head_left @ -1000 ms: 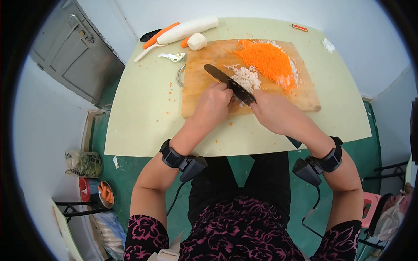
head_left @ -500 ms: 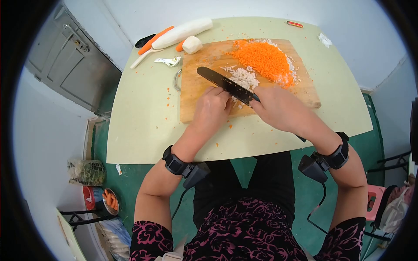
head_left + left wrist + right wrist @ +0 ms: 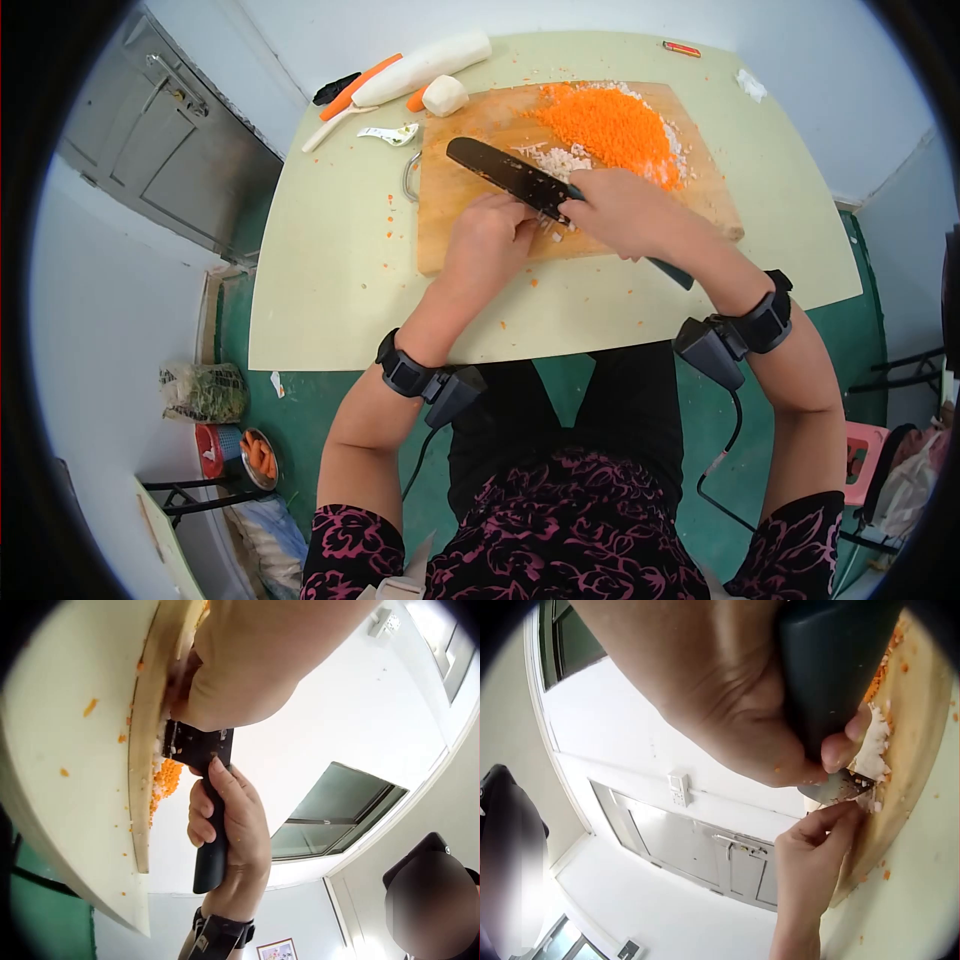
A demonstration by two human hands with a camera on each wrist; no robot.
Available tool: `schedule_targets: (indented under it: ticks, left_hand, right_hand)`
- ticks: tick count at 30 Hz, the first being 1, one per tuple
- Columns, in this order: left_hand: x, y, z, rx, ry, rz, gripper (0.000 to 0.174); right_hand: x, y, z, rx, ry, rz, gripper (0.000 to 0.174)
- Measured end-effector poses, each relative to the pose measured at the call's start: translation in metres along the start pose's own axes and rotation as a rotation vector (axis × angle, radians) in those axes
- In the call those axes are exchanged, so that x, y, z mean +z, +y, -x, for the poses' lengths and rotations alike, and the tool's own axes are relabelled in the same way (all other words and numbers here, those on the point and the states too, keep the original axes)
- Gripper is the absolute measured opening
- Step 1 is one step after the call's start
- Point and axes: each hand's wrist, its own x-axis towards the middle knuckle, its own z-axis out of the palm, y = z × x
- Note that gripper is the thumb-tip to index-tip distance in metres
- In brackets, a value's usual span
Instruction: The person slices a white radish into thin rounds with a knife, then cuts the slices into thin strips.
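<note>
In the head view the right hand [image 3: 630, 212] grips the dark handle of a broad black knife [image 3: 505, 172], its blade slanting up and left over the wooden board [image 3: 695, 212]. Close against the blade's near side, the left hand [image 3: 485, 240] has its fingers curled down at the board, pinching thin white strips [image 3: 865, 801], which the right wrist view shows by the blade. Chopped white bits [image 3: 562, 162] lie beyond the knife, and a larger heap of chopped orange pieces [image 3: 615, 130] behind them. The left wrist view shows the right hand [image 3: 244, 817] wrapped round the handle [image 3: 212, 859].
Back left on the table [image 3: 320, 260] lie a long white radish [image 3: 425, 70], an orange carrot [image 3: 370, 80], a peeler [image 3: 335, 128] and a white spoon [image 3: 390, 134]. A cut white chunk [image 3: 445, 95] sits at the board's corner. A red object [image 3: 682, 48] lies at the back.
The right hand and knife have shifted slightly away from the body, and more of the handle's rear end shows below the hand. The left hand stays at nearly the same place on the board.
</note>
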Motion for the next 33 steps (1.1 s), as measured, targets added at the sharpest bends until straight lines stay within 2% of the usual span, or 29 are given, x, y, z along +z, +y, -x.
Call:
schedule_targets:
  ticks: [1, 4, 7, 9, 13, 19, 25, 28, 31, 33]
  left_hand:
    - [-0.001, -0.001, 0.000, -0.031, -0.013, 0.041, 0.010]
    - [-0.007, 0.001, -0.001, -0.220, -0.038, 0.152, 0.011]
    - [-0.011, 0.001, -0.002, -0.184, -0.032, 0.109, 0.011]
    - [-0.010, 0.000, -0.002, -0.126, -0.051, 0.064, 0.010]
    - [-0.003, -0.003, 0.000, -0.024, -0.026, -0.007, 0.009]
    - [-0.001, -0.001, 0.002, -0.017, -0.028, -0.063, 0.010]
    - [-0.006, -0.001, 0.000, -0.011, -0.041, -0.045, 0.010]
    - [-0.007, -0.002, 0.000, -0.150, -0.035, 0.158, 0.007]
    - [-0.015, -0.001, -0.002, -0.222, -0.092, 0.108, 0.012]
    - [-0.011, -0.004, 0.000, -0.172, -0.086, 0.061, 0.011]
  right_hand:
    - [-0.010, -0.004, 0.006, 0.074, -0.056, -0.103, 0.029]
    - [-0.016, -0.011, 0.023, 0.089, -0.036, -0.098, 0.029]
    - [0.000, 0.007, 0.023, -0.105, 0.146, 0.074, 0.028]
    - [0.005, 0.011, 0.021, -0.139, 0.152, 0.100, 0.027]
    - [0.011, 0.012, 0.021, -0.181, 0.163, 0.147, 0.026]
    - [0.025, 0.004, 0.015, -0.161, 0.149, 0.241, 0.025]
    - [0.029, -0.003, -0.012, -0.258, 0.212, 0.225, 0.024]
    - [-0.001, -0.018, -0.001, 0.081, -0.001, -0.095, 0.024]
    - [-0.005, -0.019, 0.014, 0.048, 0.080, -0.049, 0.027]
    - [0.004, -0.007, 0.015, -0.086, 0.180, 0.091, 0.026]
